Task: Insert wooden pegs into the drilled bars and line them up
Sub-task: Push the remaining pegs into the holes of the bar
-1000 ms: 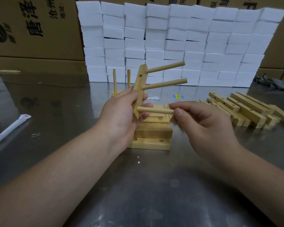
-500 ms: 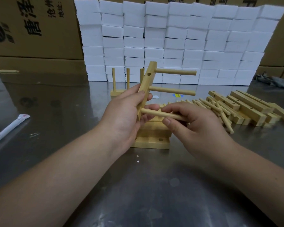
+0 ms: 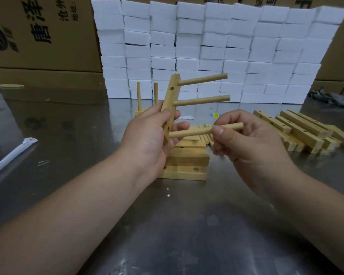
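Drilled bar (image 3: 170,100) has its lower end hidden by the gripping left hand (image 3: 147,139); right hand (image 3: 246,141) fingers (image 3: 218,132) pinch the 3rd peg (image 3: 189,132).

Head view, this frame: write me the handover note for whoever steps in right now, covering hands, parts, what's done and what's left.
Left hand grips a drilled bar, tilted, above the table.
Right hand pinches a third peg; its tip is at the bar's lower hole, depth unclear.
Done: upper peg and middle peg are in this bar; a pegged bar stands behind.
Left: push the third peg home and line the bar up by the pegged one. Then probably work through the pile of bars at right, using the loose pegs behind the stacked bars.
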